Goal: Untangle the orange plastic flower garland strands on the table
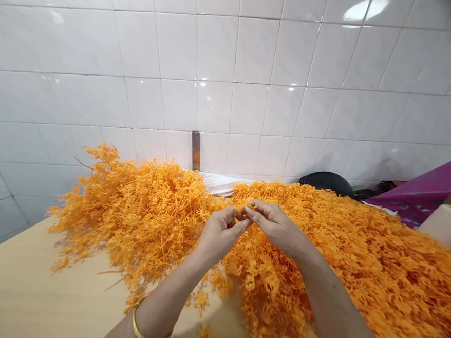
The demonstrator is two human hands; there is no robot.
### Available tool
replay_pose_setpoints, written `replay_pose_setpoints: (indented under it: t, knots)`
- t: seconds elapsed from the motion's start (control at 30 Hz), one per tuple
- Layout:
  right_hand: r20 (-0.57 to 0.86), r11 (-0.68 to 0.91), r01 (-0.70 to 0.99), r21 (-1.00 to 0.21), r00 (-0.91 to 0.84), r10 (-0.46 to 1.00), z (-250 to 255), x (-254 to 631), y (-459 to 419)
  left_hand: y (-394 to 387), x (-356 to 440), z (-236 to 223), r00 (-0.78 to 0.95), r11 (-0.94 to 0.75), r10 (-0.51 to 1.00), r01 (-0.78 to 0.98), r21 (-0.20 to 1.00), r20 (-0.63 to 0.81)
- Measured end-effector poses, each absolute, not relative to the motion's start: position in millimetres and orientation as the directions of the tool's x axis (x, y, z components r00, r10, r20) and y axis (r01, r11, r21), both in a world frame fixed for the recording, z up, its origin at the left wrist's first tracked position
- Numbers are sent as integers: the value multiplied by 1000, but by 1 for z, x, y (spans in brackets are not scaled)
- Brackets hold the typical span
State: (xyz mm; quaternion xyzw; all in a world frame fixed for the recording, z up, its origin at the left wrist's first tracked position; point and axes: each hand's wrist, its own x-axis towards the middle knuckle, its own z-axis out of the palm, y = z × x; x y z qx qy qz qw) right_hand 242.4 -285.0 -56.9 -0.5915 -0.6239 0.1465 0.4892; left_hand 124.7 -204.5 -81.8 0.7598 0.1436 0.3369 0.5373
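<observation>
On a pale yellow table [34, 301], above orange branching plastic-looking pieces [370, 251], a person's two hands meet

The pieces spread widely on the right, and a smaller orange heap [154, 205] rises on the left; the left hand [224, 233] and the right hand [273, 225] touch at the thumb tips, where the right fingers pinch one thin yellow-orange piece [253, 206]; the left fingers are bent inward, but whether they grip it too, one cannot tell

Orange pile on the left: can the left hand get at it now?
Likely yes: the left hand is beside the orange pile, nothing visible between, though it currently meets the right hand.
</observation>
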Motion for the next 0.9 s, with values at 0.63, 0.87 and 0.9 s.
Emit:
replay_pose_setpoints:
  t: [0.63,0.87,0.9]
  knots:
    - [420,286,349,-892,410,810,-76,242,-266,-199,128,-93,704,-550,589,-11,835,397]
    - [423,299,304,-905,558,714,-85,236,-258,-199,130,-86,711,-425,594,-119,897,376]
    - [417,311,278,-909,576,703,-86,235,-257,-200,129,-84,720,-383,591,-146,912,363]
